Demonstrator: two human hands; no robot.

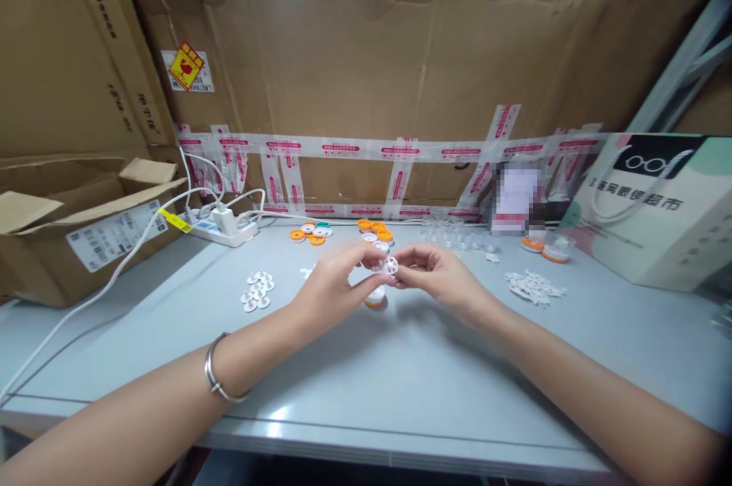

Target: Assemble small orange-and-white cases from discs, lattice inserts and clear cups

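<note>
To your left, white stemmed pieces [257, 291] lie grouped on the grey table [320, 387]. Mid-table, your left hand [335, 278] pinches a small white spoked piece [391, 265] near an orange-and-white disc [375, 297], while the fingers of your right hand [439, 272] grip its other side; farther right, flat white parts [534, 288] lie heaped.

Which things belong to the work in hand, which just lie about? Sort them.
Likely belonging: white piece held by left hand and right hand; white-and-orange part; white stemmed discs; white bits; clear pieces.

Likely lying about: power strip; open carton; paper bag.
</note>
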